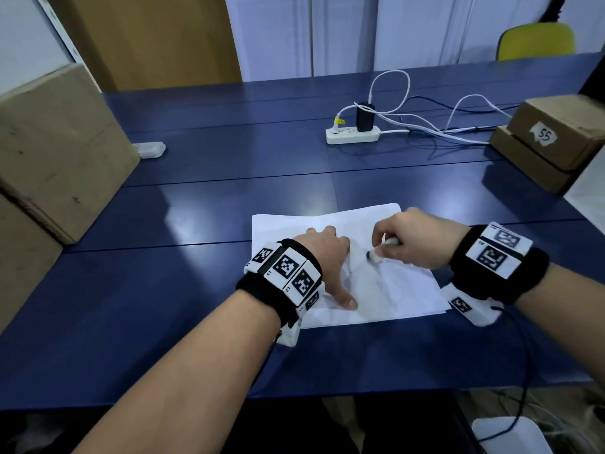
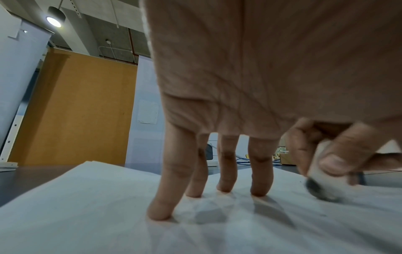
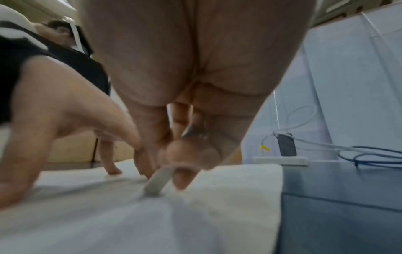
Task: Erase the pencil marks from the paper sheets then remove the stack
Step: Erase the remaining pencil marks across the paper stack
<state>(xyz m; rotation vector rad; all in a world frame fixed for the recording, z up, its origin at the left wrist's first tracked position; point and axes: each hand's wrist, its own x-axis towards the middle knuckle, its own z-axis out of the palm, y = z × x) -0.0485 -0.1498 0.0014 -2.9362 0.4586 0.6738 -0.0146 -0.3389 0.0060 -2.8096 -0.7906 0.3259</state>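
A small stack of white paper sheets (image 1: 386, 290) lies on the blue table near its front edge, with faint grey pencil lines on the top sheet. My left hand (image 1: 324, 253) presses down on the paper with spread, straight fingers (image 2: 163, 202). My right hand (image 1: 409, 240) pinches a white eraser (image 1: 376, 255) whose dark, smudged end touches the top sheet. The eraser (image 2: 322, 185) shows in the left wrist view, right of my left fingers. In the right wrist view the eraser (image 3: 156, 182) stands tilted on the paper (image 3: 195, 214) between thumb and fingers.
A white power strip (image 1: 352, 134) with a black charger and looping cables lies at the back. Cardboard boxes stand at the left (image 1: 55, 152) and right (image 1: 556, 136) edges. A small white object (image 1: 149, 149) sits beside the left box. A yellow chair (image 1: 537, 40) stands behind the table.
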